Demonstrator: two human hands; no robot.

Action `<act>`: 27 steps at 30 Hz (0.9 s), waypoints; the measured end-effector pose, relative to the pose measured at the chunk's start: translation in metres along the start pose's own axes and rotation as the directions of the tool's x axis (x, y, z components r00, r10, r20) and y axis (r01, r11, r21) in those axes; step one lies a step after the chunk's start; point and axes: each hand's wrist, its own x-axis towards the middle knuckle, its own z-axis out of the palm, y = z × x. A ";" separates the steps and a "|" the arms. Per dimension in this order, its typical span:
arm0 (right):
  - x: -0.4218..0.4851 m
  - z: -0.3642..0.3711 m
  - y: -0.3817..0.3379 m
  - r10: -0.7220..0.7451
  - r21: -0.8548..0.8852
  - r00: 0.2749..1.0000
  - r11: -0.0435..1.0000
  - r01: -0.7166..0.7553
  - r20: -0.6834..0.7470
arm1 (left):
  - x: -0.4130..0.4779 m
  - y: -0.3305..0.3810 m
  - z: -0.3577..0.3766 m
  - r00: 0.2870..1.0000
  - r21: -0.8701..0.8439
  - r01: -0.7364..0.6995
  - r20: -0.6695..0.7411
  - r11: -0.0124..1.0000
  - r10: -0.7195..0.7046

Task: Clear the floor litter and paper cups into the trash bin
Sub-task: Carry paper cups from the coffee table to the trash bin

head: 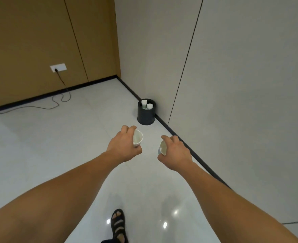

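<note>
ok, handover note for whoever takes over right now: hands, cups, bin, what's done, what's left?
Left hand grips the left cup. Right hand grips the right cup. Both cups are in the air, short of the bin.
The bin stands on the floor by the wall, ahead of the hands.
Done: two binned cups sit inside it.
Left: drop both held cups in. No other litter shows in this view, so check the rest of the floor.
</note>
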 end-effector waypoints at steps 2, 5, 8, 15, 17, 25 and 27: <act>0.040 -0.001 -0.015 -0.007 -0.018 1.000 1.000 0.007 -0.001 | 0.038 -0.017 -0.006 1.000 -0.009 -0.007 -0.007 1.000 0.007; 0.095 -0.009 -0.030 0.030 -0.027 0.999 0.999 -0.031 -0.021 | 0.093 -0.034 -0.015 0.999 -0.005 -0.051 0.016 0.999 0.051; 0.145 -0.021 -0.037 0.049 -0.023 0.998 0.998 -0.050 -0.043 | 0.150 -0.046 -0.025 0.997 0.008 -0.075 0.002 0.997 0.075; 0.258 -0.036 -0.018 0.115 -0.017 0.993 0.993 -0.115 -0.033 | 0.275 -0.051 -0.013 0.991 -0.028 -0.130 0.030 0.991 0.131; 0.296 -0.041 -0.010 0.114 -0.017 0.993 0.993 -0.114 -0.031 | 0.311 -0.049 -0.011 0.989 -0.025 -0.142 0.030 0.990 0.143; 0.444 -0.080 0.020 0.054 -0.009 0.998 0.998 -0.054 -0.042 | 0.458 -0.039 -0.024 0.993 -0.054 -0.117 0.005 0.992 0.117; 0.479 -0.087 0.026 0.067 -0.004 0.997 0.998 -0.067 -0.031 | 0.490 -0.041 -0.023 0.994 -0.070 -0.106 0.009 0.992 0.107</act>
